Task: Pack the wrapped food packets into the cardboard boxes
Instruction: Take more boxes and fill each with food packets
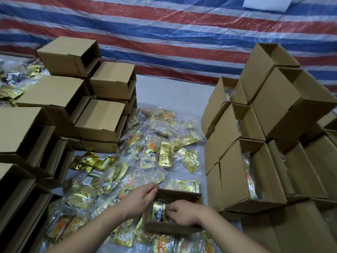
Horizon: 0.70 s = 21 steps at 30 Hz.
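While left hand (140, 196) pinches rim of open brown cardboard box (179, 193), right hand (182, 212) curls on shiny gold packet (158, 211) with dark label inside.

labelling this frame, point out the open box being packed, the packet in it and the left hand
box (179, 193), head view, far wall's top edge
packet (159, 211), head view, gold front face
left hand (139, 197), head view, back of the hand

view: single head-worn camera, wide-angle
facing: forward and down across the tabletop (169, 92) toward the striped tarp (164, 33) at its far edge
nearness: close above the near edge
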### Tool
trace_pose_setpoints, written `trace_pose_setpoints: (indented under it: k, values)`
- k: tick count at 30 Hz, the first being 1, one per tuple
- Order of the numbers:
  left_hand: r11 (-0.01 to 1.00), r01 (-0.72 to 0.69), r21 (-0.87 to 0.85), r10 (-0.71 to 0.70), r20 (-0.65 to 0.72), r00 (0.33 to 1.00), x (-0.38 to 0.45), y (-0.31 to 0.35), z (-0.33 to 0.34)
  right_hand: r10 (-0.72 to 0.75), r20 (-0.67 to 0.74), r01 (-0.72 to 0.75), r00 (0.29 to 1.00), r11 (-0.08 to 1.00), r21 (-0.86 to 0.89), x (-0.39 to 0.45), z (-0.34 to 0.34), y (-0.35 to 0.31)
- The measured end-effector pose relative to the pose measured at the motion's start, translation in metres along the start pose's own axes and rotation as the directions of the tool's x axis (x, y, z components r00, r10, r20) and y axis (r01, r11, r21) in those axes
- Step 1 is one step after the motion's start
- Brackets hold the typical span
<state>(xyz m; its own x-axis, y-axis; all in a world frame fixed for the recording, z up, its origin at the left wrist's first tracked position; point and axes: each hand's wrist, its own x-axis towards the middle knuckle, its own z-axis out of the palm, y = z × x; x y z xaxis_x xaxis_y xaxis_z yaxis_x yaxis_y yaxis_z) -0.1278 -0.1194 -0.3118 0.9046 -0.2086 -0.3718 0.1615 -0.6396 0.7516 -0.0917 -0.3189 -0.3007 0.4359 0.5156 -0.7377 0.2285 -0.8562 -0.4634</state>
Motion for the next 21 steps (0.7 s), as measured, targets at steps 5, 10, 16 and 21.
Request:
trace_pose_setpoints:
  k: [5,10,16,21]
  values:
    - [1.0,-0.001,-0.021,0.001,-0.011,1.0,-0.001,-0.001,0.003,0.009,0.014,-0.01,1.0,0.998,0.06,0.003,0.003,-0.006]
    - [0.997,0.028,-0.067,-0.027,0.022,0.999,0.001,-0.002,0.001,-0.07,-0.384,0.109,0.921,0.991,0.082,-0.03,-0.019,0.002]
    - [0.999,0.02,-0.045,-0.02,0.004,1.0,0.004,-0.006,0.002,-0.072,-0.451,-0.001,0.89,0.987,-0.159,-0.026,-0.037,0.018]
    - [0.999,0.02,-0.044,-0.02,0.006,1.0,0.006,-0.007,0.002,-0.018,-0.367,-0.09,0.93,0.957,-0.277,-0.01,-0.022,0.014]
